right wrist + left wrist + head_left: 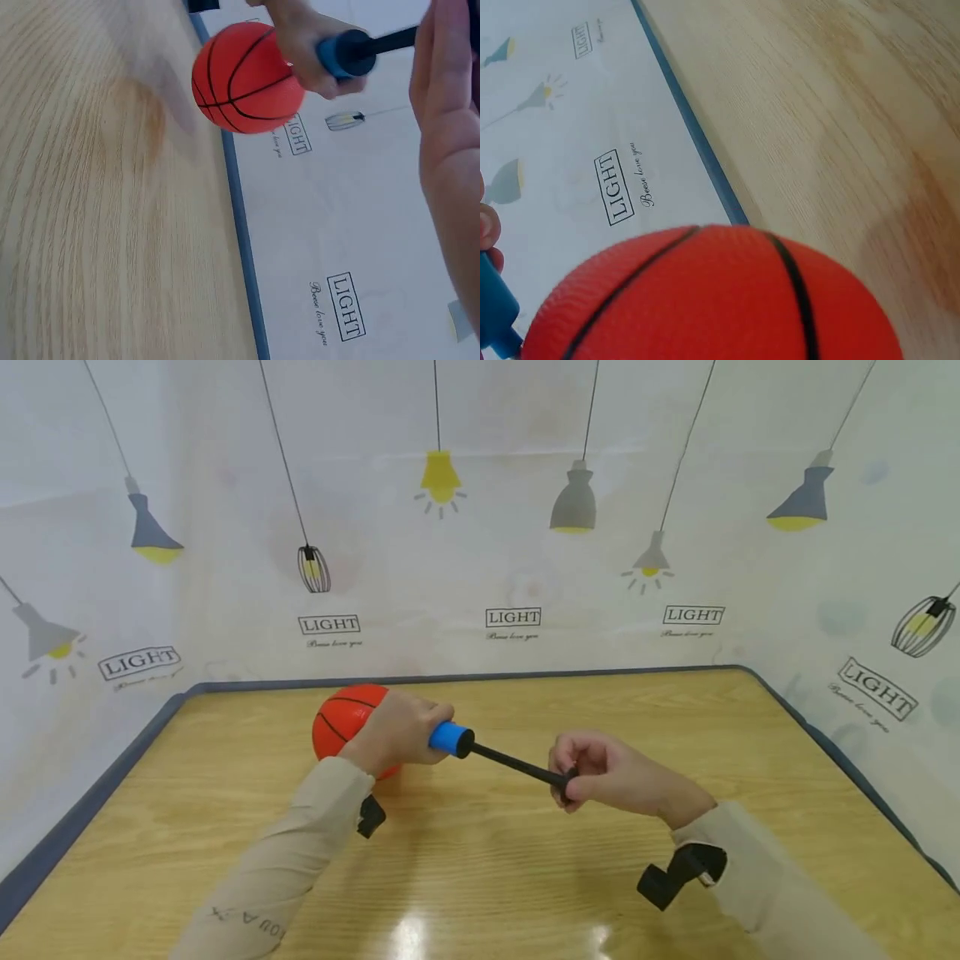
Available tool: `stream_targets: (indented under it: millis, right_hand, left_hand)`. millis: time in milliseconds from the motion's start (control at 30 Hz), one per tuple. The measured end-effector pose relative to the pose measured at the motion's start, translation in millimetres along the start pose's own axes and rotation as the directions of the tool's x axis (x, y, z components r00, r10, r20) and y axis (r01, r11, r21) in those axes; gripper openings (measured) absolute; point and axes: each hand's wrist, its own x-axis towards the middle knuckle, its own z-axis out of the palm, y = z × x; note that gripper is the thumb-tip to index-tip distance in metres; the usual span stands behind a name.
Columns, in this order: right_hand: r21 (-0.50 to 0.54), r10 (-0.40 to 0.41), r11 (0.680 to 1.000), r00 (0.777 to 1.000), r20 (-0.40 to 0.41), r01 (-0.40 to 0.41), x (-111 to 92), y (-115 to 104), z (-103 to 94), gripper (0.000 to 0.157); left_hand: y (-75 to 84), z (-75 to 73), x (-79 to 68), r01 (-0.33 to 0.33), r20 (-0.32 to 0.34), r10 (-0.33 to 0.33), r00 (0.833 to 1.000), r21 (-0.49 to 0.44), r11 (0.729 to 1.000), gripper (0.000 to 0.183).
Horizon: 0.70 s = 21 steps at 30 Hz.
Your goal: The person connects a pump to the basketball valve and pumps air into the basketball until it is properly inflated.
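Gripping, in head view, blue pump (450,739) with left hand (405,727), pinching black handle (572,774) toward four o'clock with right hand (618,772); seemingly mid-stroke. From left wrist, showing red ball (712,300) at six o'clock, with nozzle (507,345) at eight, perhaps touching. From right wrist, showing ball at twelve; likely calling next for straight inward push.
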Motion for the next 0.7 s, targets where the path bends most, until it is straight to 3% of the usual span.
stream_targets:
  millis: [67,133,233,433,600,700]
  right_hand:
    - [-0.002,-0.004,1.0,0.998,0.055,0.004,-1.2,0.3,-2.9,0.012]
    - [-0.043,0.034,0.999,0.998,0.061,-0.031,5.4,6.0,-4.8,0.013]
    - [-0.091,0.11,0.99,0.994,-0.01,-0.11,21.5,18.7,-6.5,0.015]
    - [-0.097,0.047,0.994,0.99,-0.13,-0.06,38.3,25.1,-3.1,0.015]
    - [-0.138,0.06,0.988,0.992,-0.111,-0.075,16.7,5.2,5.7,0.01]
    - [-0.127,-0.001,0.992,0.999,-0.038,-0.004,-0.4,-2.6,5.8,0.008]
  left_hand:
    - [0.3,-0.7,-0.1,-0.012,0.016,0.011,1.0,0.018,1.0,0.026]
    - [2.6,0.7,1.3,-0.047,0.029,0.045,0.999,0.049,0.998,0.025]
    - [8.3,4.3,3.8,-0.085,0.033,0.083,0.996,0.069,0.994,0.024]
    - [12.7,6.7,3.8,-0.019,-0.016,0.019,1.0,0.029,0.999,0.022]
    - [6.9,4.4,-3.1,-0.02,-0.003,0.02,1.0,0.027,0.999,0.022]
    - [2.8,0.8,-7.9,-0.002,0.026,0.001,1.0,0.026,1.0,0.021]
